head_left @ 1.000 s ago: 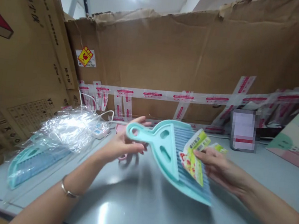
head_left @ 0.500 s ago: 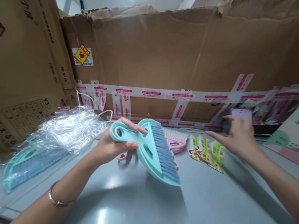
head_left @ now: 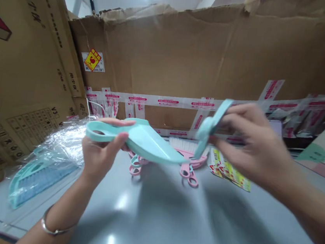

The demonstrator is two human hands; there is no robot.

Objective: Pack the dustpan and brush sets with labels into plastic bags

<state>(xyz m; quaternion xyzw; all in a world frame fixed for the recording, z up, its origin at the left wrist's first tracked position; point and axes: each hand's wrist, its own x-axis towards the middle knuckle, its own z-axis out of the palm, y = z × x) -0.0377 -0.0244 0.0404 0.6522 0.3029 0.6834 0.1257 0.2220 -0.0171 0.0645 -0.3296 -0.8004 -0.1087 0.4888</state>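
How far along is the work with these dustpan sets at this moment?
Done: one teal set lies bagged at the left. In hand: the left hand holds the teal dustpan by its handle; the right hand holds a blurred teal brush. Left: the pink set and label cards lie unbagged on the table.

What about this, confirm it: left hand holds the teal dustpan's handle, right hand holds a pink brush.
No: in the head view the brush in the right hand is teal, not pink. The left hand holds the teal dustpan by its handle.
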